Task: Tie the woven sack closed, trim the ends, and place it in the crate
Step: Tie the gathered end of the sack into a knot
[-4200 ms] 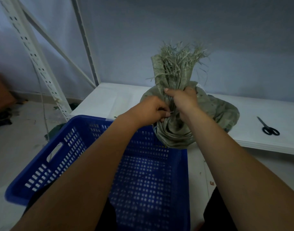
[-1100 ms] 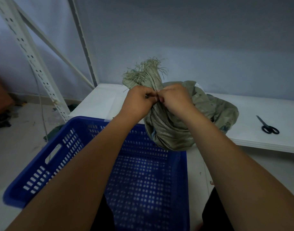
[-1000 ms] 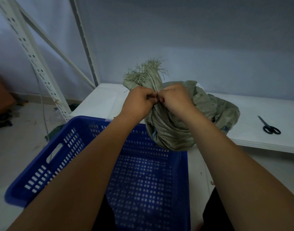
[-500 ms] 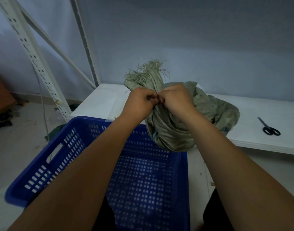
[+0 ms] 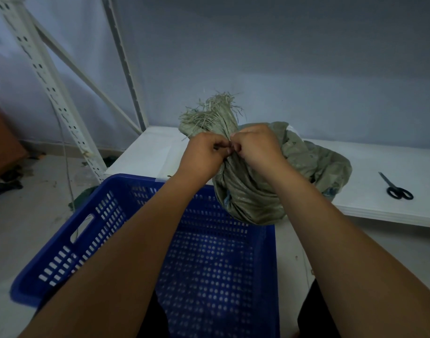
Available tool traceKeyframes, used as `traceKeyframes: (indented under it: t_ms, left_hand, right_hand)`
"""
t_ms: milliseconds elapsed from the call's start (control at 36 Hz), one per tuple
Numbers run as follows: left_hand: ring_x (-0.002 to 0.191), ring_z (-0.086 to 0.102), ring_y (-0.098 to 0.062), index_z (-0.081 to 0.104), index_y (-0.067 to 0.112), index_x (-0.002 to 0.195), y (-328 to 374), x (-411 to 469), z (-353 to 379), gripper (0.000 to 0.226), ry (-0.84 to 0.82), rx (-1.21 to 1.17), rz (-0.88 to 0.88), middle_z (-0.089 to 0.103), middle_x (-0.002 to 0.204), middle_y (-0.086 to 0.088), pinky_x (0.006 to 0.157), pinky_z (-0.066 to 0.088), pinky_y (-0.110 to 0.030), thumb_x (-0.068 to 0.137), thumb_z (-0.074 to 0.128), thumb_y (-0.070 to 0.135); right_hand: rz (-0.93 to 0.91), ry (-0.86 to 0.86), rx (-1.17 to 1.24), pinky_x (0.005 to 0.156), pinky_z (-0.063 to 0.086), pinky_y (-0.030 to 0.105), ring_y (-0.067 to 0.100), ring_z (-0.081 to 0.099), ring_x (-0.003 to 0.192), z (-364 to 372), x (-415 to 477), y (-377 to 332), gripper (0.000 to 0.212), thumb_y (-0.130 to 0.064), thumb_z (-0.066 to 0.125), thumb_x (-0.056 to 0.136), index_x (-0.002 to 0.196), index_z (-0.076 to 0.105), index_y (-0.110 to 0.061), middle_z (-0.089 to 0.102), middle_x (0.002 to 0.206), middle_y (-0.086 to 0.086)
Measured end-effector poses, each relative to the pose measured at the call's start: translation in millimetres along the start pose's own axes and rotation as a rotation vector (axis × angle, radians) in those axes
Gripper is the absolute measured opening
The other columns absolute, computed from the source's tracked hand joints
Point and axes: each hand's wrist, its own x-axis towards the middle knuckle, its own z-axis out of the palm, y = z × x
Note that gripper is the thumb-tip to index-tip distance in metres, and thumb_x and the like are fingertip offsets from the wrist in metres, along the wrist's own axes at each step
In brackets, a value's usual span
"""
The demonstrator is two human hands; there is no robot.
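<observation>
Both hands are up at the neck of the woven sack (image 5: 253, 191); the left hand (image 5: 204, 157) is curled tight on the gathered cloth, the right hand (image 5: 256, 147) pinched shut right beside it, knuckles almost touching; whether a cord runs between the fingers I cannot tell. The sack's frayed ends (image 5: 211, 113) splay out above the left hand, untrimmed; its bulging body sits on the edge of the white desk (image 5: 379, 157), sagging over the far rim of the blue crate (image 5: 92, 230). The crate lies just in front of the sack, on the floor; its perforated bottom shows bare between the person's forearms. Black scissors (image 5: 395, 187) rest on the desk, well off to the sack's right; white shelf posts (image 5: 50, 89) stand to the sack's left.
</observation>
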Motion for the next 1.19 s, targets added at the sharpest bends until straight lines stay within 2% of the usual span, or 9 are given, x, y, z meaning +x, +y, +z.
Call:
traceKeyframes:
  t_ms: [167, 278, 417, 667, 806, 917, 972, 1056, 1194]
  left_hand:
    - [0.083, 0.065, -0.014, 0.079, 0.012, 0.092, -2, 0, 1, 0.011, -0.003, 0.002, -0.002, 0.072, 0.088, -0.004, 0.082, 0.056, -0.036, 0.085, 0.072, 0.008]
    - [0.077, 0.062, -0.007, 0.079, 0.014, 0.092, -3, -1, 0, 0.011, -0.01, -0.008, -0.007, 0.07, 0.082, 0.003, 0.078, 0.054, -0.031, 0.085, 0.071, 0.009]
    - [0.078, 0.062, -0.007, 0.079, 0.014, 0.092, -4, -1, 0, 0.011, -0.015, -0.017, -0.008, 0.069, 0.082, 0.003, 0.077, 0.053, -0.028, 0.086, 0.071, 0.008]
    - [0.075, 0.063, -0.009, 0.079, 0.013, 0.091, -4, 0, 2, 0.01, -0.016, -0.038, -0.026, 0.071, 0.081, 0.001, 0.075, 0.056, -0.033, 0.085, 0.072, 0.009]
    - [0.06, 0.059, 0.008, 0.079, 0.011, 0.092, -4, 0, 2, 0.011, -0.042, -0.102, -0.055, 0.069, 0.074, 0.006, 0.063, 0.051, -0.022, 0.084, 0.074, 0.006]
    - [0.051, 0.057, 0.01, 0.077, 0.005, 0.101, 0, -1, 0, 0.017, -0.075, -0.219, -0.129, 0.068, 0.072, 0.004, 0.053, 0.044, -0.009, 0.086, 0.071, 0.001]
    - [0.05, 0.057, 0.007, 0.076, 0.004, 0.106, 2, -2, -1, 0.018, -0.086, -0.306, -0.204, 0.067, 0.071, 0.004, 0.052, 0.048, -0.014, 0.089, 0.068, 0.002]
    - [0.05, 0.054, -0.002, 0.075, 0.006, 0.108, 6, 0, -1, 0.019, -0.08, -0.408, -0.318, 0.067, 0.075, -0.004, 0.055, 0.05, -0.022, 0.091, 0.068, 0.007]
    - [0.057, 0.06, -0.001, 0.075, 0.011, 0.095, 7, 3, -1, 0.008, -0.037, -0.481, -0.368, 0.069, 0.08, 0.0, 0.063, 0.053, -0.026, 0.087, 0.072, 0.01]
  right_hand:
    - [-0.013, 0.016, -0.01, 0.059, 0.036, 0.033, 0.03, 0.051, 0.055, 2, 1, 2, 0.037, -0.011, 0.061, 0.073, 0.037, 0.051, -0.016, 0.051, 0.052, 0.017]
    - [-0.016, -0.006, 0.001, 0.061, 0.039, 0.034, 0.018, 0.045, 0.047, 1, 2, 0, 0.047, -0.015, 0.064, 0.083, 0.037, 0.057, -0.02, 0.045, 0.036, -0.005]
    - [-0.021, -0.015, 0.031, 0.062, 0.039, 0.034, 0.016, 0.045, 0.046, 0, 0, 0, 0.051, -0.016, 0.064, 0.086, 0.036, 0.056, -0.02, 0.045, 0.035, -0.008]
    - [-0.034, -0.002, 0.054, 0.059, 0.036, 0.034, 0.018, 0.04, 0.044, -1, 0, -2, 0.046, -0.014, 0.063, 0.083, 0.038, 0.053, -0.017, 0.042, 0.038, -0.003]
    - [-0.062, -0.002, 0.07, 0.058, 0.035, 0.035, 0.02, 0.04, 0.045, -1, -2, -2, 0.041, -0.02, 0.062, 0.081, 0.04, 0.055, -0.017, 0.042, 0.042, 0.003]
    - [-0.053, 0.004, 0.09, 0.057, 0.034, 0.033, 0.018, 0.039, 0.042, -1, -2, -3, 0.045, -0.02, 0.063, 0.083, 0.039, 0.054, -0.017, 0.041, 0.038, -0.003]
    - [-0.04, 0.022, 0.111, 0.057, 0.034, 0.034, 0.018, 0.039, 0.042, -2, 0, -3, 0.046, -0.019, 0.064, 0.083, 0.038, 0.053, -0.017, 0.041, 0.038, -0.003]
    - [-0.025, 0.037, 0.16, 0.057, 0.032, 0.031, 0.016, 0.036, 0.042, -5, 1, -6, 0.045, -0.014, 0.064, 0.084, 0.041, 0.051, -0.017, 0.041, 0.043, 0.002]
    - [-0.028, 0.012, 0.186, 0.06, 0.033, 0.035, 0.019, 0.036, 0.046, -6, -1, -7, 0.039, -0.017, 0.06, 0.08, 0.042, 0.048, -0.018, 0.04, 0.044, 0.002]
